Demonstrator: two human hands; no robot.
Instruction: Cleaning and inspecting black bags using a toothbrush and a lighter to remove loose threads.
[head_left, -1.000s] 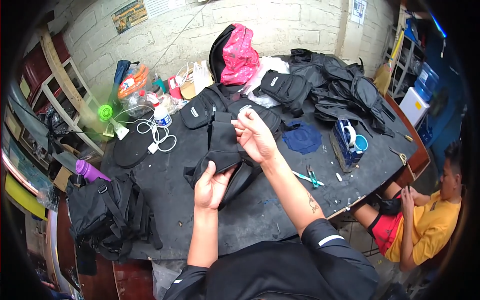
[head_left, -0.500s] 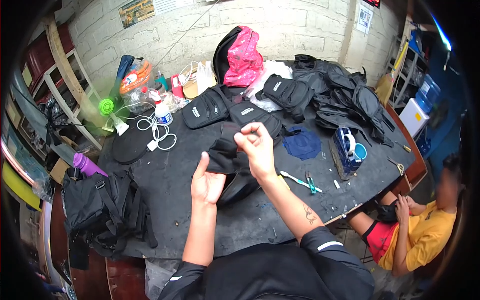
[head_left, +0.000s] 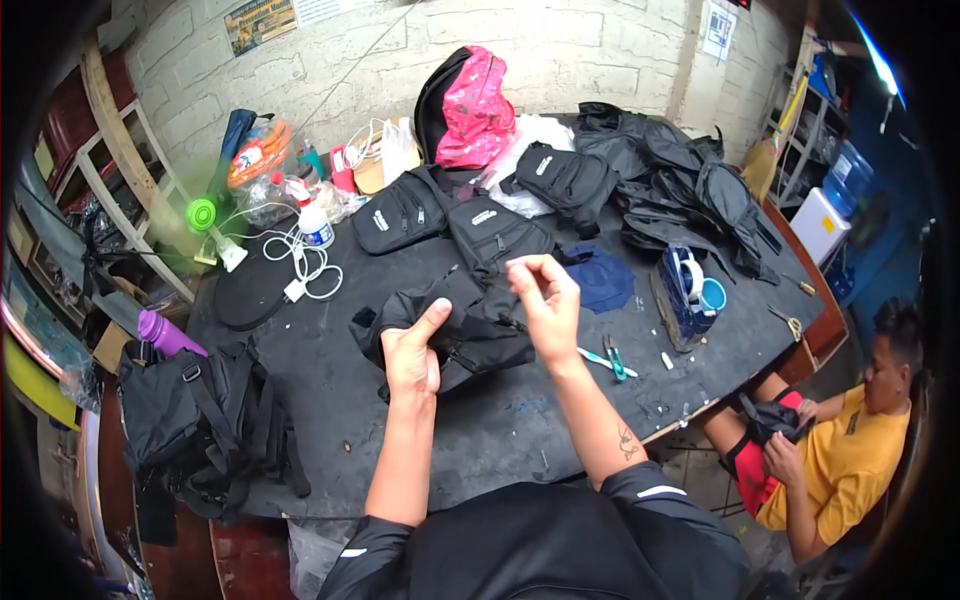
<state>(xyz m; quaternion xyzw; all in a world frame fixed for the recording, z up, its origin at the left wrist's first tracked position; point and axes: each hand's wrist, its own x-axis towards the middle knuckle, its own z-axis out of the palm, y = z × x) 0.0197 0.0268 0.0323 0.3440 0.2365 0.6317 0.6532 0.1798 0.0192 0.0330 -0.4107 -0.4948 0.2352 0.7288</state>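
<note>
A black pouch bag (head_left: 462, 325) lies on the dark worktable (head_left: 480, 430) in front of me. My left hand (head_left: 412, 350) grips its left side, thumb pressed on the fabric. My right hand (head_left: 543, 296) hovers over the bag's right part with fingertips pinched together near a zipper; what it pinches is too small to tell. A small teal thread snipper (head_left: 606, 359) lies just right of my right wrist.
Several finished black bags (head_left: 495, 228) and a heap of them (head_left: 690, 190) lie at the back, beside a pink backpack (head_left: 475, 115). A tape holder (head_left: 685, 290), a white cable (head_left: 305, 265) and a spray bottle (head_left: 312, 220) stand around. Black bags (head_left: 200, 420) hang at the left edge. A seated person (head_left: 840, 440) works at right.
Both hands and the bag have shifted a little toward me and right. My right hand has lifted with its fingertips pinched.
</note>
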